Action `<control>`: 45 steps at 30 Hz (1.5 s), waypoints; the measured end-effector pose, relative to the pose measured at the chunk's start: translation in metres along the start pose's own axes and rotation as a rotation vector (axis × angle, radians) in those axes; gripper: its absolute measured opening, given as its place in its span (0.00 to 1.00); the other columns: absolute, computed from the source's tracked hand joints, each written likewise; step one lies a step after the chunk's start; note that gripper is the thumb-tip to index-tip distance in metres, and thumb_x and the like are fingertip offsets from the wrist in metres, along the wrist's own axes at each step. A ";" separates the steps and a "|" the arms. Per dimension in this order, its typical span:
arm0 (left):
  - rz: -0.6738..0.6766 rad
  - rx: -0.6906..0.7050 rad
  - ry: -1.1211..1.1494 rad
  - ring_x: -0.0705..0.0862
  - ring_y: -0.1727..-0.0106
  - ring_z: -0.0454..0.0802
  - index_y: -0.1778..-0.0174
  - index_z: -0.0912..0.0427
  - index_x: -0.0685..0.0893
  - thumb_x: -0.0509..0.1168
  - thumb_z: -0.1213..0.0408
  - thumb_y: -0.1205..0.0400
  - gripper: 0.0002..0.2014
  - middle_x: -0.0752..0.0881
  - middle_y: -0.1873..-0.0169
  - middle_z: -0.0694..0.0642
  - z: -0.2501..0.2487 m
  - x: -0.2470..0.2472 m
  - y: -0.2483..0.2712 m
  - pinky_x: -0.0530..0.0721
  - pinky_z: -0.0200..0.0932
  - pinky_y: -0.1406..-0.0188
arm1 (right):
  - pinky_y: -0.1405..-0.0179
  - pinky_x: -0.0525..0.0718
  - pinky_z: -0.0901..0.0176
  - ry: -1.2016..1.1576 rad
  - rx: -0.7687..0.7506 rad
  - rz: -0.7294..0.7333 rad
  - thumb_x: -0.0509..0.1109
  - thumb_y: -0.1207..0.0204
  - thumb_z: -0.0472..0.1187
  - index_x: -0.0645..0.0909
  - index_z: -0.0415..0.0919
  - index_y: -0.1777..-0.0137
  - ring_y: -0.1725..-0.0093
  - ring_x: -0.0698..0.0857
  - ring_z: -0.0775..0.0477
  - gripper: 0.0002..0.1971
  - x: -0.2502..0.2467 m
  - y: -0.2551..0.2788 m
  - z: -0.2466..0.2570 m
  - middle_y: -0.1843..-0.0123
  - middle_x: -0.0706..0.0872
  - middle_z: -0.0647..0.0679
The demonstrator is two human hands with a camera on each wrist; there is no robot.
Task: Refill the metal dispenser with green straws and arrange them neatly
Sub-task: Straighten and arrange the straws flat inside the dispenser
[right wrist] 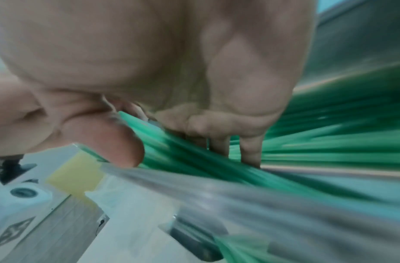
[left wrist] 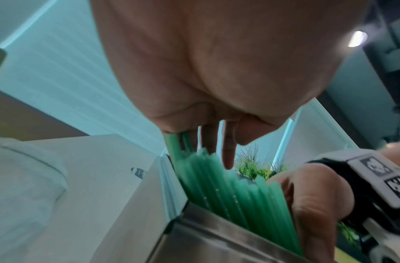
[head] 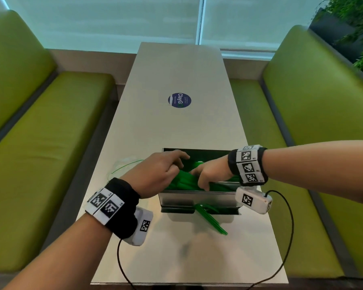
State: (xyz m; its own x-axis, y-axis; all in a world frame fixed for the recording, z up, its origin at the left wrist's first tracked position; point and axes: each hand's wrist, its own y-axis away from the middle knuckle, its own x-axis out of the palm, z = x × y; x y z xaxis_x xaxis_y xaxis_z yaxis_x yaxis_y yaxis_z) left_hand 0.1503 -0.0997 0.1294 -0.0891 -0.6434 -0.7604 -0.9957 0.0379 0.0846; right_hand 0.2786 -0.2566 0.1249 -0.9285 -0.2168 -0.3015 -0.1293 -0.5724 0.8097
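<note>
The open metal dispenser [head: 197, 198] stands on the table's near half, filled with green straws [head: 180, 182]. Both hands reach into its top. My left hand [head: 180, 166] comes in from the left, fingers down among the straws [left wrist: 239, 195]; a couple of raised straws [left wrist: 174, 147] run up between its fingers. My right hand [head: 201, 178] comes in from the right and grips a bundle of straws [right wrist: 329, 151], thumb [right wrist: 109, 142] at the dispenser's front wall [right wrist: 239, 195], fingers [right wrist: 250, 151] behind. A few more straws [head: 212, 221] stick out of the bottom tray onto the table.
A crumpled clear plastic wrapper [head: 124, 166] lies left of the dispenser. The long white table [head: 176, 70] carries a round blue sticker [head: 179, 100] further back. Green benches [head: 50, 143] flank it on both sides. Black wrist cables [head: 289, 227] hang over the table's near end.
</note>
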 end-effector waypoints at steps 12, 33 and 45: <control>-0.120 0.051 -0.020 0.76 0.32 0.38 0.15 0.44 0.59 0.71 0.49 0.21 0.40 0.73 0.29 0.44 0.018 0.017 0.018 0.78 0.39 0.29 | 0.34 0.80 0.52 0.380 0.007 -0.122 0.69 0.16 0.44 0.79 0.41 0.29 0.42 0.85 0.46 0.17 -0.007 0.007 -0.007 0.38 0.87 0.46; -0.598 0.017 0.265 0.78 0.35 0.45 0.30 0.51 0.73 0.68 0.73 0.26 0.28 0.74 0.35 0.48 0.009 0.018 0.025 0.79 0.38 0.36 | 0.36 0.81 0.47 0.202 -0.240 -0.451 0.62 0.14 0.39 0.75 0.52 0.52 0.51 0.88 0.46 0.07 -0.022 0.036 -0.023 0.53 0.91 0.45; 0.209 0.192 -0.928 0.86 0.49 0.61 0.45 0.52 0.80 0.45 0.50 0.10 0.19 0.87 0.54 0.56 -0.023 0.044 -0.018 0.76 0.51 0.49 | 0.47 0.84 0.53 0.201 -0.455 -0.588 0.66 0.15 0.41 0.74 0.41 0.35 0.51 0.87 0.43 0.11 -0.024 0.027 0.015 0.50 0.89 0.43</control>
State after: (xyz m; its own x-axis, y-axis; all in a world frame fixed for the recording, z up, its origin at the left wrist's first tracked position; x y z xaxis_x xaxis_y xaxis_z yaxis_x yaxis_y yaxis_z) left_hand 0.1651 -0.1463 0.1086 -0.1676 0.2471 -0.9544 -0.9374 0.2599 0.2319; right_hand 0.2917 -0.2554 0.1616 -0.6650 0.1093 -0.7388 -0.3854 -0.8976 0.2141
